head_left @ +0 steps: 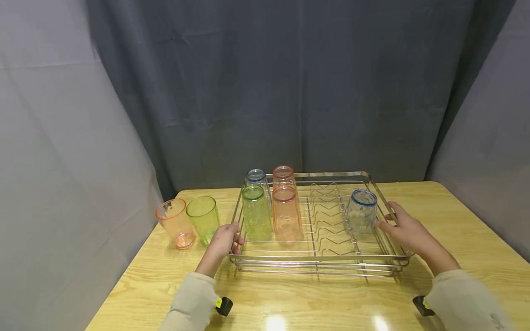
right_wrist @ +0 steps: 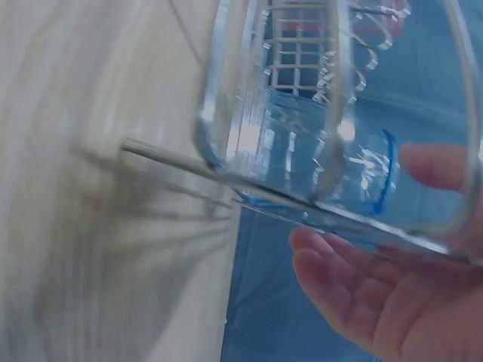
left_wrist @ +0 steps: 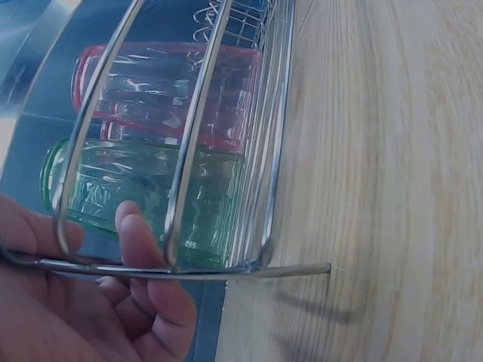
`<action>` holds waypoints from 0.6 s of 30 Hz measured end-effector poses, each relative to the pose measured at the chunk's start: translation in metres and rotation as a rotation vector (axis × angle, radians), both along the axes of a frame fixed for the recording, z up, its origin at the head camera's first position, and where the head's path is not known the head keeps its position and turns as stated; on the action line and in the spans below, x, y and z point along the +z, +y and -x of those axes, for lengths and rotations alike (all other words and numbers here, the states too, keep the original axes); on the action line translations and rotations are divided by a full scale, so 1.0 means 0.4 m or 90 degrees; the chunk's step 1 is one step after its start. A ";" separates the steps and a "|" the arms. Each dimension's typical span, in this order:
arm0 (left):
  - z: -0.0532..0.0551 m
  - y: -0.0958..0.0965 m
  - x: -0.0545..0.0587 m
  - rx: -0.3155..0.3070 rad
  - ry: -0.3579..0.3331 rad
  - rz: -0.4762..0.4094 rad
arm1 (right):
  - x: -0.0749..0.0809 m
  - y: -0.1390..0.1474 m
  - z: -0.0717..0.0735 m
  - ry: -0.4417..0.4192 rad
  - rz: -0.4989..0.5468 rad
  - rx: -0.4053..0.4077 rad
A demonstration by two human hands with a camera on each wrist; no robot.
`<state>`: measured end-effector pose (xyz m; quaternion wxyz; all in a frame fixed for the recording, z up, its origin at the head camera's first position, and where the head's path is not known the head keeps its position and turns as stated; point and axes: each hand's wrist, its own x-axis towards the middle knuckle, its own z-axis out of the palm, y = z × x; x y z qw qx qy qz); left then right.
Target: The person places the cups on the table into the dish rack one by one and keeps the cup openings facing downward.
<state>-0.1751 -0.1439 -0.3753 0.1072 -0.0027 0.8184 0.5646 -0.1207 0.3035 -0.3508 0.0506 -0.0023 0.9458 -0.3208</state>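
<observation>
A wire dish rack [head_left: 312,258] is between my two hands, over the wooden table. My left hand [head_left: 223,239] grips its left side, with fingers passing between the wires in the left wrist view. At the right side, my right hand [head_left: 407,230] holds the rail, thumb inside and fingers outside. Upside-down glasses are in the rack: a green glass [head_left: 256,214] and a blue-rimmed glass [head_left: 256,175] at the left, an orange glass [head_left: 287,216] with a pinkish glass [head_left: 284,173] behind it, and another blue-rimmed glass [head_left: 361,214] near my right thumb.
Left of the rack, an orange glass [head_left: 175,223] and a yellow-green glass [head_left: 204,218] stand mouth up on the table [head_left: 256,294]. A dark curtain [head_left: 290,92] hangs behind the table, and pale cloth [head_left: 62,161] borders it on both sides.
</observation>
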 end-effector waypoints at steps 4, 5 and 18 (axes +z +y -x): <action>-0.003 0.000 0.000 0.002 0.002 -0.003 | -0.010 -0.004 0.003 0.017 -0.022 -0.008; -0.005 -0.001 0.000 0.003 0.003 -0.003 | -0.012 -0.006 0.002 0.020 -0.026 -0.009; -0.007 0.000 -0.002 0.000 0.007 -0.002 | -0.008 0.000 0.000 0.020 -0.014 -0.013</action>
